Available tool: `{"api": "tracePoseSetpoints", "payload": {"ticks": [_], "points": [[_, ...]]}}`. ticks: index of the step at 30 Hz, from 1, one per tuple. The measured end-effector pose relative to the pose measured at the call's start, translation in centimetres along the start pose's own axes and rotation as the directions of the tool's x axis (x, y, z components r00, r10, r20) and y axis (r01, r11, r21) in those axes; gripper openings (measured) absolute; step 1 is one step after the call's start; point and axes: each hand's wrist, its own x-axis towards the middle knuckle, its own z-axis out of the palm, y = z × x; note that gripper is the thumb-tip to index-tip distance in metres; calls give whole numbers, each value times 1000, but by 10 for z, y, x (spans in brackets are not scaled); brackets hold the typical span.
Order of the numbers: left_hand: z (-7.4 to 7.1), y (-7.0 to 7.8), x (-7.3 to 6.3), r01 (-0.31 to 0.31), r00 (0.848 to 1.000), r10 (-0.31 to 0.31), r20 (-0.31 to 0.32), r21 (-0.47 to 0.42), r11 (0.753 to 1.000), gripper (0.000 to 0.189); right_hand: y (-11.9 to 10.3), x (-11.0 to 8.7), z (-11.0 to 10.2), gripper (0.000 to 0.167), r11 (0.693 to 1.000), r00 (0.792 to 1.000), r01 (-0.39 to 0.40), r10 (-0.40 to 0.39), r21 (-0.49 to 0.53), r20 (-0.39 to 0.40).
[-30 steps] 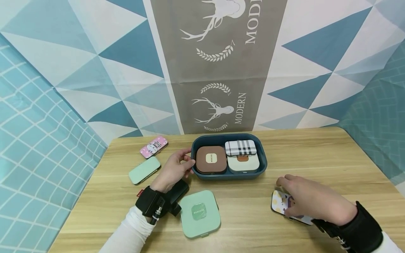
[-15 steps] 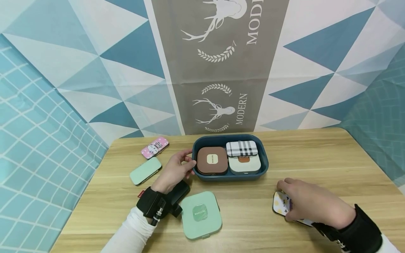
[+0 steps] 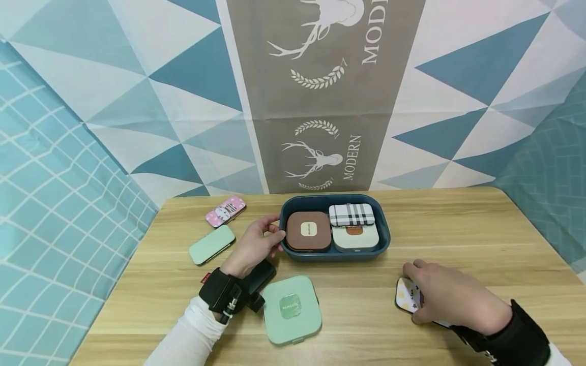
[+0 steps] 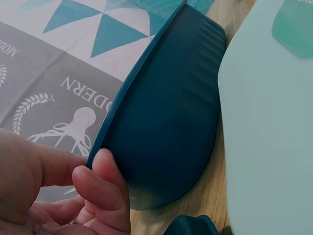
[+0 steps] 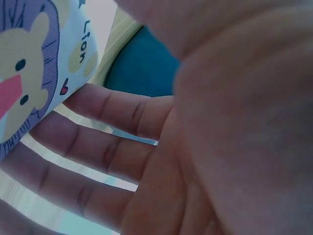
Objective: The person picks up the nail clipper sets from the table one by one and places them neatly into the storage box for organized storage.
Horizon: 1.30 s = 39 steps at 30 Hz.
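Note:
My left hand (image 3: pixel 252 246) pinches the left rim of a dark blue plastic basket (image 3: pixel 334 257), its fingers and thumb on that rim in the left wrist view too. Inside sit a square brown manicure case (image 3: pixel 297 244) and a square white case (image 3: pixel 354 243), with a small plaid case (image 3: pixel 351 214) lying over the white one. At the right, my right hand (image 3: pixel 453 297) grips a flat oblong case with a cartoon lion (image 5: pixel 29 63) by its long edges, fingers along the far edge and thumb at the near one. Much of this case is hidden under the hand.
A square mint-green case (image 3: pixel 291 310) lies in front of the basket. Further left are an oblong mint case (image 3: pixel 212 245) and a pink cartoon case (image 3: pixel 225 211). Patterned cloth (image 3: pixel 206 127) hangs behind the wooden table (image 3: pixel 458 229). A red tag (image 3: pixel 206 278) peeks out beside the left wrist.
My right hand has settled lower over the lion case, its thumb now at the near edge. My left hand stays on the basket rim. The head view has shifted slightly.

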Motion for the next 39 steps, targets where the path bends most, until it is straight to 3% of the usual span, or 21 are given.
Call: {"api": "tracePoseSetpoints", "payload": {"ticks": [30,39], "points": [[-1,1,-1,-8,1000,8,13,-8,1000,55,-7,2,1,80,998,999,-27,28,-49,24],[-2,0,-1,-12,1000,12,13,-4,1000,55,-8,0,1,72,997,1000,-3,4,-75,9]]}}
